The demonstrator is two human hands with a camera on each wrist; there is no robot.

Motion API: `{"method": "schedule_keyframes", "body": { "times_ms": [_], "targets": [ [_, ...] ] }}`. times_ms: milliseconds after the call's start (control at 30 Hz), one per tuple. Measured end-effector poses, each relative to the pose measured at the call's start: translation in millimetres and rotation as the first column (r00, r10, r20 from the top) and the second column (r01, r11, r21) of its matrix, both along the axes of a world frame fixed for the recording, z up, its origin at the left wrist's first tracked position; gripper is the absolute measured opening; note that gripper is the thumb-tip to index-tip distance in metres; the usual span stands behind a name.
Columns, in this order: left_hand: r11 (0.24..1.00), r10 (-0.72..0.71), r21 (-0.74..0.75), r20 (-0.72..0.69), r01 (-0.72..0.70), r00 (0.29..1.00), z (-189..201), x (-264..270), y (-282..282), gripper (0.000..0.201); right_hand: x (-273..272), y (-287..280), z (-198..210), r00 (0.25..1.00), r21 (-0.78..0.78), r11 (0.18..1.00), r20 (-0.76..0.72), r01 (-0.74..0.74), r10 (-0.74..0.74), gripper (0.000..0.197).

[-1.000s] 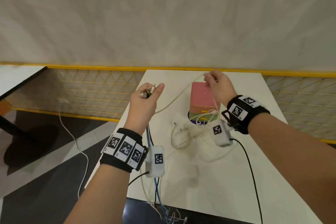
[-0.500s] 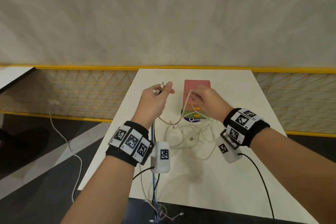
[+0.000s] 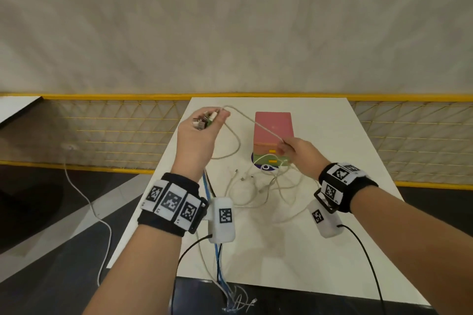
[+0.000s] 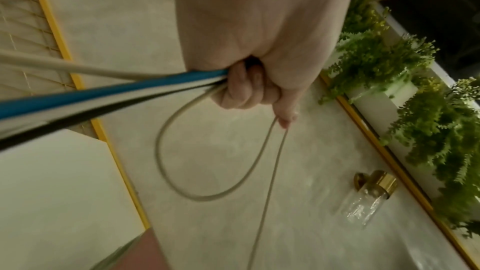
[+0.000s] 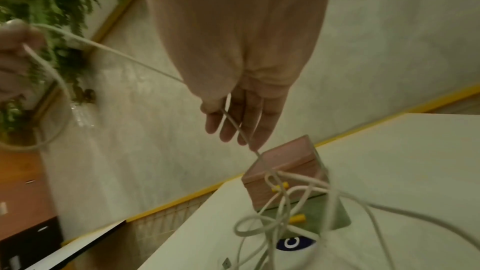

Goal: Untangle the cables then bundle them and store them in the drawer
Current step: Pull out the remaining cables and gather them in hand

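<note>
My left hand (image 3: 208, 120) is raised over the table's left side. Its fist (image 4: 249, 87) grips the plug ends of several cables: blue (image 4: 103, 93), black and white strands hang from it past the table's front edge. A thin white cable (image 3: 266, 130) runs from that fist to my right hand (image 3: 284, 147), which pinches it between thumb and fingers (image 5: 223, 114) in front of the drawer unit (image 3: 273, 125). A slack loop (image 4: 207, 171) of it hangs below the left hand. More white cables lie tangled (image 3: 256, 186) on the table before the drawers.
The drawer unit has a pink top and orange and green drawers with yellow handles, all closed. The white table (image 3: 332, 225) stands against a yellow mesh fence (image 3: 115, 135). A loose white cable (image 3: 84, 199) trails on the floor at left. Plants (image 4: 389, 59) and a lamp (image 4: 369, 198) are on the wall.
My right hand dropped from the far edge toward the tangle, then drew a length of white cable up in front of the drawers. The left hand rose and moved away from me.
</note>
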State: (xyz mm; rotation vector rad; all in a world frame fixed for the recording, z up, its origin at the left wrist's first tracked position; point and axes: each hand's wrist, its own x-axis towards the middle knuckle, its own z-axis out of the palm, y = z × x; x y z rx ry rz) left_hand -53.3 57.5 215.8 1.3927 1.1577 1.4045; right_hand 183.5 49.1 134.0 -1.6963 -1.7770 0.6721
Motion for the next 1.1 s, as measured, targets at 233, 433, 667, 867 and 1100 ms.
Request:
{"method": "schedule_keyframes", "body": {
  "times_ms": [233, 433, 667, 867, 1100],
  "targets": [
    [0.999, 0.036, 0.029, -0.238, -0.03, 0.971, -25, -2, -4, 0.08, -11, 11, 63, 0.979, 0.319, 0.941, -0.196, 0.112, -0.05, 0.028],
    [0.982, -0.046, 0.157, -0.321, 0.1, 0.946, -8, 31, -16, 0.056, -38, 14, 108, 0.95, 0.562, 0.788, 0.298, -0.251, 0.091, 0.033],
    [0.99, 0.143, 0.012, -0.188, -0.144, 0.972, -11, 18, 4, 0.026, -29, 14, 72, 0.94, 0.423, 0.892, 0.341, -0.16, 0.007, 0.031],
    [0.991, -0.073, 0.067, -0.445, 0.114, 0.893, -14, 32, -7, 0.025, -46, 11, 78, 0.953, 0.414, 0.883, 0.286, -0.22, 0.103, 0.016],
    [0.984, 0.12, 0.147, -0.136, -0.099, 0.983, -12, 12, 2, 0.03, -23, 6, 47, 0.99, 0.085, 0.992, 0.115, -0.094, 0.084, 0.026]
  ]
}}
